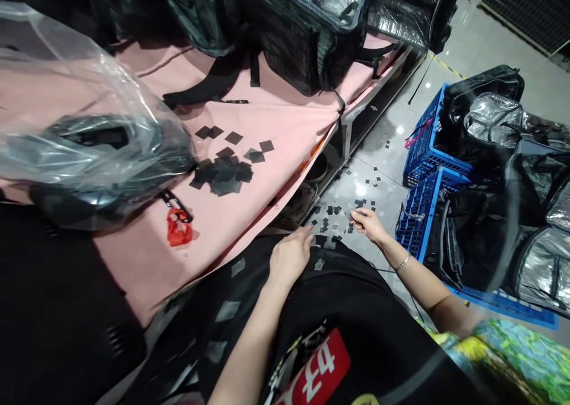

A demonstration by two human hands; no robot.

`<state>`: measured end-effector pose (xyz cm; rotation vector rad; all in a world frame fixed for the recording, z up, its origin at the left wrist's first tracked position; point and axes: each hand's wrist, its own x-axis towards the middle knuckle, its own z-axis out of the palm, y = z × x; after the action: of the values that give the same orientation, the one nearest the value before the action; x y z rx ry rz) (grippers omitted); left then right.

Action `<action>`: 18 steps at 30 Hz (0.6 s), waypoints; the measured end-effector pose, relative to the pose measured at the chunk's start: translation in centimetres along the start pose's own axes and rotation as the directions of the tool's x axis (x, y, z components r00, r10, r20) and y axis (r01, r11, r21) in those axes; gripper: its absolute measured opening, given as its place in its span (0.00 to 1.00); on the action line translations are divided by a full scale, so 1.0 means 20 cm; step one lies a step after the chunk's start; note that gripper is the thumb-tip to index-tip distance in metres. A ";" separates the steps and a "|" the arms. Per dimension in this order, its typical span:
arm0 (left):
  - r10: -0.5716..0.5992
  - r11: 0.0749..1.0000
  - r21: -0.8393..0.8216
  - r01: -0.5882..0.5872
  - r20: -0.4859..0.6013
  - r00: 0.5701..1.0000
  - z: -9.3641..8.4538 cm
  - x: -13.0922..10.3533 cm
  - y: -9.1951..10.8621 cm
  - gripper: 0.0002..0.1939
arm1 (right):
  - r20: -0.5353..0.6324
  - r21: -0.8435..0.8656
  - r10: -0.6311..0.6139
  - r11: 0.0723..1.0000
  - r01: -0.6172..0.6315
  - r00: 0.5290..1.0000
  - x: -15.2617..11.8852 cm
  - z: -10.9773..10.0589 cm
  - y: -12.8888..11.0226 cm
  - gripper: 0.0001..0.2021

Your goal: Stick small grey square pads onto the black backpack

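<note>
Many black square patches [225, 176] strew pink cloth [231, 230]; left hand [290, 252] and right hand [367, 222] curled; their grip unclear.

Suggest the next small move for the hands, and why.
Perhaps bring the left hand over to the pile of dark squares on the pink cloth: they lie overlapping, and that hand is nearer than the right hand. Whether either holds anything is unclear.
</note>
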<state>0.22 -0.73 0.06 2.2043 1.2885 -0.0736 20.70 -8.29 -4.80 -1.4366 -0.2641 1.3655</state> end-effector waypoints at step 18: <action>-0.091 0.826 -0.560 0.069 -0.012 0.996 0.00 -0.03 -0.13 0.16 | 0.054 -0.007 0.041 0.999 -0.040 0.998 -0.04 0.01 0.02 0.20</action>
<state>-2.19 -0.15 -0.94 1.6510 1.2281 0.2856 20.14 -8.93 -4.52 -1.4185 -0.2760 1.4392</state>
